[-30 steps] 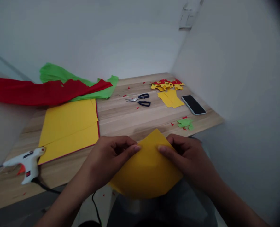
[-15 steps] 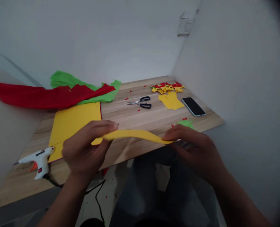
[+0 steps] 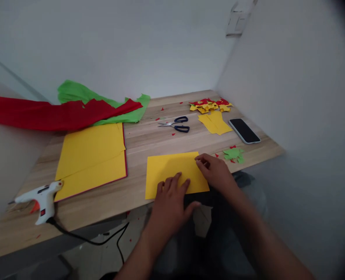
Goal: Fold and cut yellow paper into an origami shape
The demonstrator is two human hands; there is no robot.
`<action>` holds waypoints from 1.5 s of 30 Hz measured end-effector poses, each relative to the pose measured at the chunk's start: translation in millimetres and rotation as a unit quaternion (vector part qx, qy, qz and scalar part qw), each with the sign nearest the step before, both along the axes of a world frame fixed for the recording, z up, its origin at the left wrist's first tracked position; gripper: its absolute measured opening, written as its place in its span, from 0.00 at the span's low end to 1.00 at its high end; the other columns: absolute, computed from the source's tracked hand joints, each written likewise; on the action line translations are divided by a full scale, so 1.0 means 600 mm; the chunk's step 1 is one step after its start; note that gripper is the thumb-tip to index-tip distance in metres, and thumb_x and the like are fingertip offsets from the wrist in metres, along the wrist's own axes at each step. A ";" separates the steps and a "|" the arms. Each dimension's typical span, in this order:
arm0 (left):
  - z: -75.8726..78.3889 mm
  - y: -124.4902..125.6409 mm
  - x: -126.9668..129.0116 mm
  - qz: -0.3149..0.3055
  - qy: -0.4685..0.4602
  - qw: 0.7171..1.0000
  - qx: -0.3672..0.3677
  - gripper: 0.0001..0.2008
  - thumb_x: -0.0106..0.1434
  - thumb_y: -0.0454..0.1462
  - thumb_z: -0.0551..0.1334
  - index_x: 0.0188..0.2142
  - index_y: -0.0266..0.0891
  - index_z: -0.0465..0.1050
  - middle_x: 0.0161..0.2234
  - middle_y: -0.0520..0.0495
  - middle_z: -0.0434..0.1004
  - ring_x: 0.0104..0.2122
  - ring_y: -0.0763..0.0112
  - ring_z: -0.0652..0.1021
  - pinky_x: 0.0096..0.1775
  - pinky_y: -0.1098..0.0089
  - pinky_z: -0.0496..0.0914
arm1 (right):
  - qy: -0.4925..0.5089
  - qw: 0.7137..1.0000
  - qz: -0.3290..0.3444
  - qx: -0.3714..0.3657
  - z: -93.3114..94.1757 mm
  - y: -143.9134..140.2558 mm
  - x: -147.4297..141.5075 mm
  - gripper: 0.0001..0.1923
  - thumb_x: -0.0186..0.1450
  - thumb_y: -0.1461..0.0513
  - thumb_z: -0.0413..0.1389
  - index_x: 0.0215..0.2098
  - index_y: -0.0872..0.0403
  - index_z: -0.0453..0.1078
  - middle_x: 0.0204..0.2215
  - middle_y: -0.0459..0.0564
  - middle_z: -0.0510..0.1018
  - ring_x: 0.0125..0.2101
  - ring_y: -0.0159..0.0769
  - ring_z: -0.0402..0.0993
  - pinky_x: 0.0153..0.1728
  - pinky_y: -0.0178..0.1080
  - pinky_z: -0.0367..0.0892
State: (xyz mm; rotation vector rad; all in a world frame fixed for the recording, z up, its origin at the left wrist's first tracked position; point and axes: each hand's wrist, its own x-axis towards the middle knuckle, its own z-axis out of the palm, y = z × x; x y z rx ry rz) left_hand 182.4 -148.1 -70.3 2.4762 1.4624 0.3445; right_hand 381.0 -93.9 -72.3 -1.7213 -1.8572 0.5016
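Observation:
A yellow paper sheet (image 3: pixel 169 169) lies flat near the front edge of the wooden table (image 3: pixel 149 142). My left hand (image 3: pixel 172 200) rests palm down on the sheet's near edge, fingers spread over it. My right hand (image 3: pixel 216 173) pinches the sheet's right edge near its far corner. Neither hand holds anything else.
A stack of larger yellow sheets (image 3: pixel 92 153) lies at the left, red (image 3: pixel 44 114) and green crepe paper (image 3: pixel 82 93) behind it. A white glue gun (image 3: pixel 40 198) with its cord sits front left. Scissors (image 3: pixel 175 124), yellow cut pieces (image 3: pixel 215 122), scraps (image 3: pixel 210 105), green scraps (image 3: pixel 233 153) and a phone (image 3: pixel 244 130) lie further back and right.
The yellow sheet was held up in both hands over my lap. It now lies flat on the table, with my left hand pressing on it and my right hand at its right edge.

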 end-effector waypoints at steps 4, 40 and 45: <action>0.001 0.071 -0.021 0.056 -0.002 0.998 0.039 0.17 0.71 0.41 0.54 0.56 0.45 0.72 0.61 0.43 0.70 0.58 0.55 0.70 0.56 0.52 0.65 | -0.056 0.995 0.079 -0.017 -0.008 0.038 -0.011 0.09 0.68 0.61 0.54 0.41 0.53 0.75 0.37 0.51 0.80 0.39 0.37 0.76 0.41 0.37 0.68; -0.038 0.037 0.013 0.205 -0.048 0.977 0.020 0.21 0.66 0.42 0.59 0.58 0.46 0.72 0.52 0.41 0.75 0.49 0.50 0.70 0.47 0.50 0.64 | -0.308 0.944 0.093 -0.073 -0.018 0.104 -0.110 0.25 0.72 0.54 0.45 0.24 0.52 0.76 0.25 0.49 0.81 0.26 0.36 0.74 0.24 0.39 0.45; -0.038 0.037 0.014 0.205 -0.048 0.977 0.018 0.20 0.66 0.41 0.59 0.57 0.45 0.73 0.52 0.40 0.75 0.49 0.49 0.70 0.48 0.48 0.64 | -0.329 0.933 0.123 -0.077 -0.015 0.110 -0.115 0.26 0.73 0.52 0.45 0.25 0.52 0.77 0.26 0.51 0.82 0.28 0.38 0.75 0.24 0.38 0.48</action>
